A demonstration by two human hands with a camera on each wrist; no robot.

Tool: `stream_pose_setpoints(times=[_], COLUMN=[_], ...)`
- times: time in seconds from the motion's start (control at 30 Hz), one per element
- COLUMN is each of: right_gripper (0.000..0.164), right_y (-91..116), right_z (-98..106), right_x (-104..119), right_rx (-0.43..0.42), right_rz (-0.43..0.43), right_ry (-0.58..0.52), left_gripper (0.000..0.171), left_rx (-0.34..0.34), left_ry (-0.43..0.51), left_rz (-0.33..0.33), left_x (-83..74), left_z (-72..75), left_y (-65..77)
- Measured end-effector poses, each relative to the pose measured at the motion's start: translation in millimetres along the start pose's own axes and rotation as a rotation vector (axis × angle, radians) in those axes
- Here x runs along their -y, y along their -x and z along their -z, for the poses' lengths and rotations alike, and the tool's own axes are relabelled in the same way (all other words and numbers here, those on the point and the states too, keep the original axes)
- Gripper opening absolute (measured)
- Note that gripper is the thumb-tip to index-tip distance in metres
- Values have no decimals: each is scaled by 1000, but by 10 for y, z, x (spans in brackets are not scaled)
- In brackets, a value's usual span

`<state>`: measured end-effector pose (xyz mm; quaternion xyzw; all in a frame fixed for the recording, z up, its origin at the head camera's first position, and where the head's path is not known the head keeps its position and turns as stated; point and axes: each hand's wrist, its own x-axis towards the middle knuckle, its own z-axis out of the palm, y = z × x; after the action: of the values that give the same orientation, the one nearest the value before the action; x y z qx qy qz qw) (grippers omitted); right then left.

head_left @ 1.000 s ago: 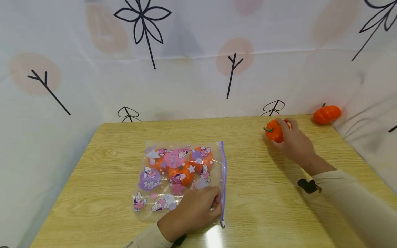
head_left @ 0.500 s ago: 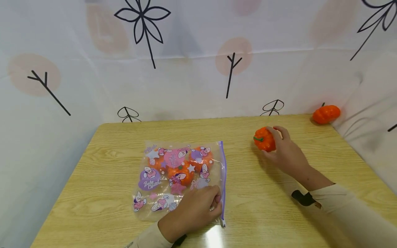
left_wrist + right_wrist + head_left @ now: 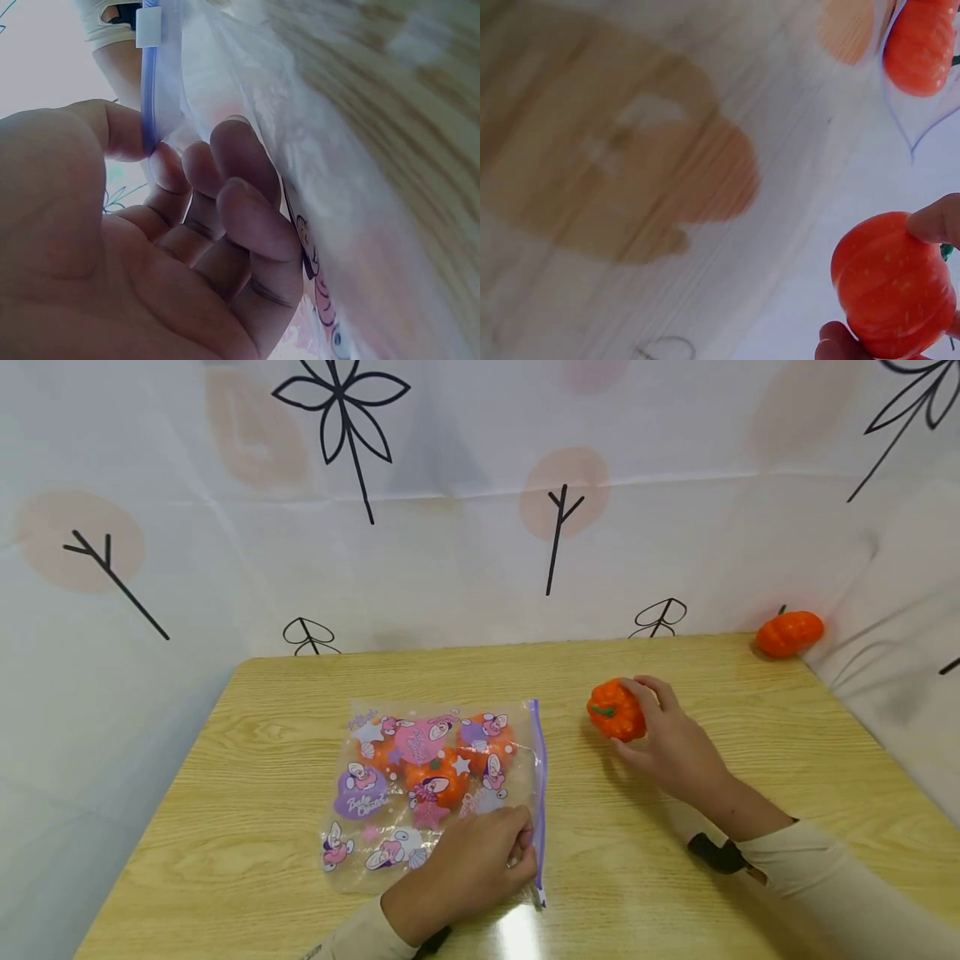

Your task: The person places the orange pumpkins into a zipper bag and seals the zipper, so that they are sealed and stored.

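Note:
My right hand (image 3: 678, 752) holds a small orange pumpkin (image 3: 611, 710) with a green stem, right of the bag, fingers over its top and thumb at its near side. Its ribbed side (image 3: 892, 289) shows in the right wrist view. A clear zip bag (image 3: 341, 878) with pink and purple cartoon prints lies flat on the table, its purple zip edge (image 3: 541, 785) to the right. Several orange pumpkins (image 3: 442, 785) show through the plastic. My left hand (image 3: 476, 864) lies over the bag's near right corner. In the left wrist view its thumb and forefinger pinch the zip edge (image 3: 150, 97).
Another orange pumpkin (image 3: 790, 634) sits at the table's far right corner, against the white cloth. A white cloth backdrop (image 3: 465, 568) with line-drawn flowers rises behind the wooden table (image 3: 247, 727) and along its sides. A white slider (image 3: 542, 897) sits at the zip's near end.
My right hand has carried the pumpkin left and slightly nearer, towards the bag's zip edge. The left hand and the bag have stayed in place.

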<state>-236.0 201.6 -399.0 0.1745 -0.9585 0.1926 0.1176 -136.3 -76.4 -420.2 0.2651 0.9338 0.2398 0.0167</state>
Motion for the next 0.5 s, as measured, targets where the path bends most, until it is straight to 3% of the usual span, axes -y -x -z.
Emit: stream_pose_setpoints(times=[0.17,0.5], right_gripper=[80,78], right_y=[27,87], right_z=[-14,-15], right_x=[100,340], right_rx=[9,73], right_rz=[13,1], right_ry=[-26,-247], left_gripper=[15,15], left_rx=[-9,-36], left_ry=[4,-11], left_rz=[-6,-9], left_x=[-1,-10], left_z=[1,-3], left_y=[7,23])
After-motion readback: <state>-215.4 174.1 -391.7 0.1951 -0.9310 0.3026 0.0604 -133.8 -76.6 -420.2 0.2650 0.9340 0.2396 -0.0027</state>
